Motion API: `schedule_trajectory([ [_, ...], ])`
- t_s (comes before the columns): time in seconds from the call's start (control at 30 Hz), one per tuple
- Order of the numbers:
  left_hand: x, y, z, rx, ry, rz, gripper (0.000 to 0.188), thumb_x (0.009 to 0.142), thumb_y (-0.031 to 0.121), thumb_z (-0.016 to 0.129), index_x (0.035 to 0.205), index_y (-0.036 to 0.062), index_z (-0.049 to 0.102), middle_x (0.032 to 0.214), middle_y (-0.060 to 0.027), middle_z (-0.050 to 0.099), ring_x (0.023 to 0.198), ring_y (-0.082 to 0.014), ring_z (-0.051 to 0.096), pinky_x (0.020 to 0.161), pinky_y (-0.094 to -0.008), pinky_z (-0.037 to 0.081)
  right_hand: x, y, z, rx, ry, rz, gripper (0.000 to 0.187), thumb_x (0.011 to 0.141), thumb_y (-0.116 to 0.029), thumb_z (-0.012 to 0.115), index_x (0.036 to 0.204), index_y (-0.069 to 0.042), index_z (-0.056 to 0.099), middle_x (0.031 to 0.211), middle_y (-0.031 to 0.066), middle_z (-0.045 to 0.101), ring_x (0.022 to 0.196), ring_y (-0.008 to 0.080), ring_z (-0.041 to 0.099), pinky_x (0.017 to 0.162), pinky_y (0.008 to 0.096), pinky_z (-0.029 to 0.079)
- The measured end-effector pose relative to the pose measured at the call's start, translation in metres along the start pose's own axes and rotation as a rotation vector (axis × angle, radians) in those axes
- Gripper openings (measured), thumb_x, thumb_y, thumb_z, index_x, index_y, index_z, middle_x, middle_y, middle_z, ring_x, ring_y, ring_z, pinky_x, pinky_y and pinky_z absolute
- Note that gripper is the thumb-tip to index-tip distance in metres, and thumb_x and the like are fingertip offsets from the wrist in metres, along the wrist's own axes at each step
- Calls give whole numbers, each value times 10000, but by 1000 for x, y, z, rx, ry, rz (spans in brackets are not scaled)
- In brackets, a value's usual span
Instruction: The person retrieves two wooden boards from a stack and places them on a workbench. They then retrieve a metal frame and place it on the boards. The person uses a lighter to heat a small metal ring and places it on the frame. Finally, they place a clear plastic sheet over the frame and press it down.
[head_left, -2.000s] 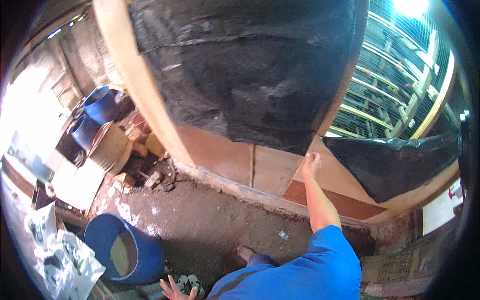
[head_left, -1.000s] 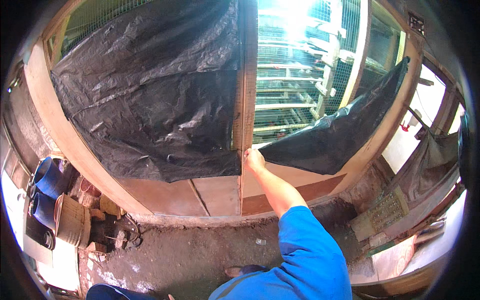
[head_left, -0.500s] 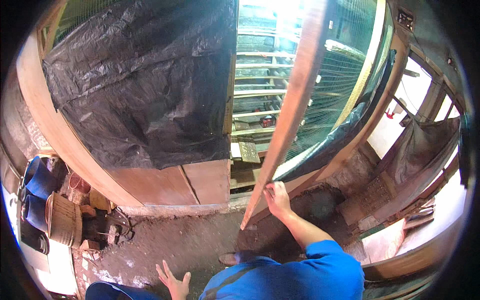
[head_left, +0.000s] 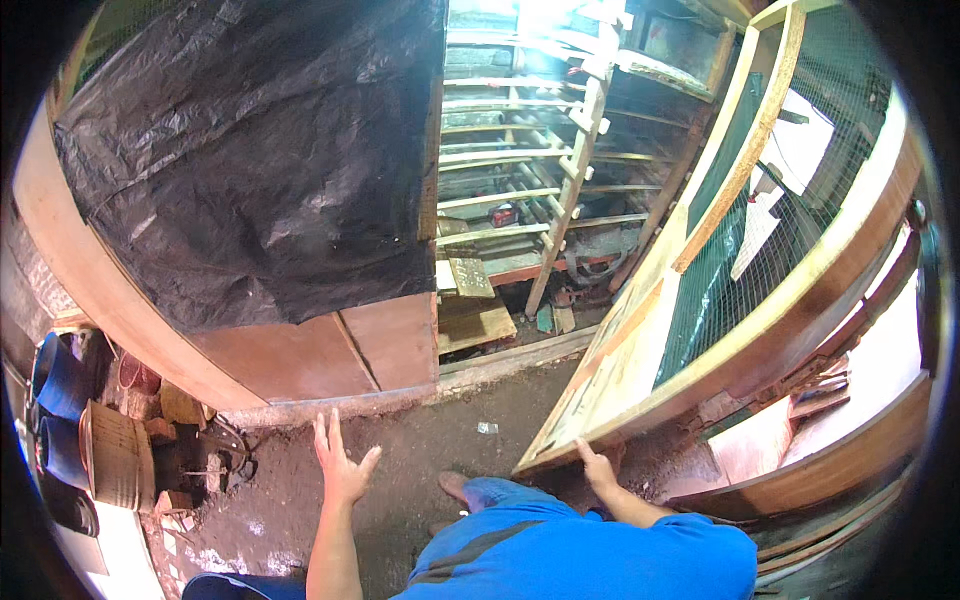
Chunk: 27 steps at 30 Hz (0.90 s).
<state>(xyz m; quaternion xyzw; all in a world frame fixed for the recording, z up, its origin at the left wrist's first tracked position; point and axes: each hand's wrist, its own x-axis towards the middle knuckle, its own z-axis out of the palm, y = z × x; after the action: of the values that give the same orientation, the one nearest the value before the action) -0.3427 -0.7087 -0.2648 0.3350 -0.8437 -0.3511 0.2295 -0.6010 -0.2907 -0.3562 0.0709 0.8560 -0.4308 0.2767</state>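
Observation:
My right hand [head_left: 600, 471] is at the free edge of a wooden-framed mesh door [head_left: 750, 367], its fingers closed on the frame near the bottom corner. The door stands swung wide toward me on the right. Wire mesh and some dark green sheeting fill its upper part. My left hand [head_left: 344, 470] is raised over the dirt floor with the fingers spread and nothing in it. Behind the doorway stands a rack of light wooden bars [head_left: 510, 155], brightly lit from above. A small red and black object [head_left: 504, 215] rests among the bars.
Black plastic sheeting [head_left: 260, 170] covers the wall left of the doorway, above wooden panels [head_left: 290, 355]. Blue barrels [head_left: 62, 375], a ribbed tan container [head_left: 118, 455] and bricks crowd the left side. A wooden sill [head_left: 515, 360] crosses the doorway. Long boards [head_left: 830, 440] lie at right.
The door has swung outward to the right and toward me, with my right hand at its edge, uncovering more of the rack. My left hand has risen and reached farther forward.

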Motion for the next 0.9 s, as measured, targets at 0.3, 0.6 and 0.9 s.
schedule_trajectory([
  [0.3,118,48,37,-64,103,78,921,762,305,777,1507,111,273,1504,-254,265,1407,-381,273,1131,-455,285,11,76,-42,-16,439,456,1078,831,-816,343,1188,177,561,1267,324,551,1213,401,515,1061,416,339],
  [0.6,273,180,102,464,218,492,782,752,271,760,1453,219,417,1563,-168,208,1459,-416,94,1163,-547,147,54,103,-29,578,757,398,927,814,-694,555,1229,135,552,1290,260,564,1175,369,538,1021,398,391],
  [0.9,424,243,149,1283,240,656,583,849,473,594,1331,147,561,1613,-78,141,1501,-299,1,1118,-649,-98,144,60,-25,538,715,427,890,808,-661,589,1230,123,555,1285,251,569,1169,360,543,1011,396,400],
])
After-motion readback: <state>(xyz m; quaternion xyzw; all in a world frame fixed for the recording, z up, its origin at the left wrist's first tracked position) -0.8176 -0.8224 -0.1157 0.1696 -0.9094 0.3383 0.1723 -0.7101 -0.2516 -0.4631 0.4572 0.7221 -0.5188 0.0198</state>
